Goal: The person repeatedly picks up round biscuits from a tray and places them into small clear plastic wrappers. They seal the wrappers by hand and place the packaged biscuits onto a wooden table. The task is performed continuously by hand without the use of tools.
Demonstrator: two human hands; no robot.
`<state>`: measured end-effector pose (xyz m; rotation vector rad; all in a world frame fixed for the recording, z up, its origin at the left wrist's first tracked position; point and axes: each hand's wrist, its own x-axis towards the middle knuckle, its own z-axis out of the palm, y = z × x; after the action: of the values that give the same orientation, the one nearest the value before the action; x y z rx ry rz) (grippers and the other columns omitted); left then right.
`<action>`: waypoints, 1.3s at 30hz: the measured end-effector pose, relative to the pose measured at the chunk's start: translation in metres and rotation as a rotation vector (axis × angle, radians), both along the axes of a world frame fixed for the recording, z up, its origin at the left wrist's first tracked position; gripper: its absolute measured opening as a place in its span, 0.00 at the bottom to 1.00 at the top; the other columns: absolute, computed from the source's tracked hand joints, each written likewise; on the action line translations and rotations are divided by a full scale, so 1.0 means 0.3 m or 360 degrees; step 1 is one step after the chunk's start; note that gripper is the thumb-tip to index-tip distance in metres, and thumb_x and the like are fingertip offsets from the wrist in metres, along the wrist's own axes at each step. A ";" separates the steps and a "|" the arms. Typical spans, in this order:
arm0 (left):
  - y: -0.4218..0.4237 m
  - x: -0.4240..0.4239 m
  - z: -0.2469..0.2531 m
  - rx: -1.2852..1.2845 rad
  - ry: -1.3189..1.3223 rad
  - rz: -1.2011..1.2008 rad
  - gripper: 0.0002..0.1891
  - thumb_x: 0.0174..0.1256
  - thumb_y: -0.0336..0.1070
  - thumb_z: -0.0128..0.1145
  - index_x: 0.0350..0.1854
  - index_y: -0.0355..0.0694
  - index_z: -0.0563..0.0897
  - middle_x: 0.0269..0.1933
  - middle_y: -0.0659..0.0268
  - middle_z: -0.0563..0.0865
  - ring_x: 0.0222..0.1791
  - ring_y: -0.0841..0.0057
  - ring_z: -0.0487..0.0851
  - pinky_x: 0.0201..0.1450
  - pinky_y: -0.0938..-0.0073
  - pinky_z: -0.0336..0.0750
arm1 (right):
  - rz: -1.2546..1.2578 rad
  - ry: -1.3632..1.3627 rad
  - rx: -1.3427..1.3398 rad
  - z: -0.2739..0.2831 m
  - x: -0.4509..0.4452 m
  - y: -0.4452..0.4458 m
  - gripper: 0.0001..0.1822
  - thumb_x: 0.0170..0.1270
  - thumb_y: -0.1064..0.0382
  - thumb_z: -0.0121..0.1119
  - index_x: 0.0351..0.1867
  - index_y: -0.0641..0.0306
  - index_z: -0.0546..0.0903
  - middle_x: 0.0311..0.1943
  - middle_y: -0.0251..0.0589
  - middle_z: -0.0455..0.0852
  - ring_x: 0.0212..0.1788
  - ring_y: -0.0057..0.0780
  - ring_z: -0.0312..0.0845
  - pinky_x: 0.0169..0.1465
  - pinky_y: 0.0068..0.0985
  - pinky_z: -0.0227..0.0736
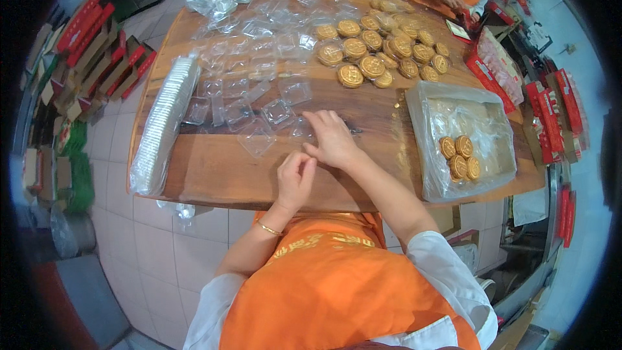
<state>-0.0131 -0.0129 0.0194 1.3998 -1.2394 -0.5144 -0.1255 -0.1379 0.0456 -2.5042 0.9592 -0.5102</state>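
My right hand (333,140) reaches over the near middle of the wooden table (223,170), its fingertips at a clear plastic container (302,129); whether it grips it I cannot tell. My left hand (295,180) is just below and to the left, its fingers curled, with nothing visible in it. Many clear plastic clamshell containers (278,113) spread beyond and left of my hands. Golden round molded pastries (351,76), many in clear packaging, lie in a group at the back right. Several unwrapped pastries (458,166) sit inside a plastic-lined box (420,141) on the right.
A long bagged stack of plastic containers (165,121) lies along the left table edge. Red boxes (491,80) stand at the right, and more red cartons (90,24) are at the left. Two other people are at the far side, one in an orange apron (430,2).
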 end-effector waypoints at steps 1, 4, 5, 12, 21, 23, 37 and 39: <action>0.011 0.008 -0.011 0.0038 0.0019 0.0046 0.05 0.68 0.29 0.61 0.35 0.35 0.78 0.30 0.56 0.80 0.30 0.64 0.80 0.35 0.66 0.74 | -0.0100 -0.0094 0.0177 0.000 -0.027 0.011 0.34 0.59 0.58 0.72 0.66 0.63 0.73 0.57 0.46 0.79 0.58 0.42 0.76 0.59 0.37 0.72; 0.011 -0.016 -0.022 0.0013 0.0405 0.0222 0.06 0.73 0.32 0.59 0.45 0.35 0.81 0.35 0.64 0.83 0.36 0.76 0.81 0.38 0.75 0.76 | -0.0149 -0.1000 0.1333 -0.012 -0.099 0.066 0.30 0.66 0.59 0.67 0.68 0.60 0.71 0.57 0.43 0.81 0.56 0.33 0.78 0.58 0.32 0.73; 0.000 -0.026 -0.012 0.0001 0.0548 0.0256 0.08 0.74 0.32 0.58 0.49 0.35 0.82 0.36 0.65 0.83 0.37 0.78 0.82 0.40 0.77 0.77 | -0.0114 -0.1411 0.1816 -0.018 -0.125 0.087 0.28 0.69 0.59 0.65 0.68 0.60 0.71 0.56 0.43 0.81 0.55 0.30 0.78 0.58 0.30 0.73; -0.007 -0.035 0.008 0.0369 0.0990 -0.0522 0.12 0.76 0.29 0.51 0.55 0.36 0.83 0.44 0.71 0.87 0.43 0.82 0.84 0.45 0.78 0.80 | 0.0029 -0.0833 0.1178 0.086 -0.174 0.269 0.27 0.67 0.57 0.66 0.65 0.61 0.73 0.57 0.41 0.77 0.59 0.35 0.75 0.60 0.32 0.73; -0.003 -0.057 0.047 0.0805 0.0169 -0.0502 0.12 0.74 0.26 0.44 0.51 0.31 0.81 0.38 0.63 0.87 0.37 0.82 0.84 0.41 0.77 0.80 | -0.0194 -0.0556 0.0204 0.086 -0.223 0.282 0.21 0.61 0.64 0.69 0.55 0.64 0.79 0.47 0.52 0.83 0.49 0.50 0.82 0.51 0.40 0.78; -0.007 -0.069 0.099 0.1105 0.0384 -0.0557 0.13 0.73 0.25 0.44 0.51 0.31 0.80 0.37 0.62 0.87 0.37 0.80 0.85 0.42 0.75 0.81 | -0.0380 -0.0565 0.0311 0.017 -0.248 0.267 0.17 0.63 0.69 0.65 0.53 0.65 0.80 0.44 0.52 0.85 0.45 0.49 0.84 0.47 0.37 0.80; -0.020 -0.063 0.004 0.0679 0.0550 -0.0482 0.07 0.78 0.32 0.53 0.43 0.37 0.82 0.30 0.69 0.82 0.27 0.86 0.77 0.31 0.78 0.75 | -0.0467 -0.1140 0.1124 -0.056 -0.270 0.267 0.09 0.65 0.71 0.60 0.46 0.61 0.82 0.38 0.46 0.85 0.36 0.47 0.83 0.43 0.35 0.80; -0.007 -0.062 -0.003 0.0509 -0.0199 -0.0585 0.08 0.79 0.33 0.52 0.42 0.38 0.82 0.29 0.71 0.82 0.27 0.89 0.76 0.30 0.82 0.73 | -0.0331 -0.0697 0.0226 0.035 -0.261 0.281 0.08 0.64 0.70 0.61 0.45 0.61 0.83 0.39 0.46 0.85 0.37 0.47 0.83 0.43 0.35 0.80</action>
<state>-0.0316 -0.0150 0.0185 1.4898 -1.5797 -0.9225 -0.2038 -0.0537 0.0559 -2.0538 1.0371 -0.9699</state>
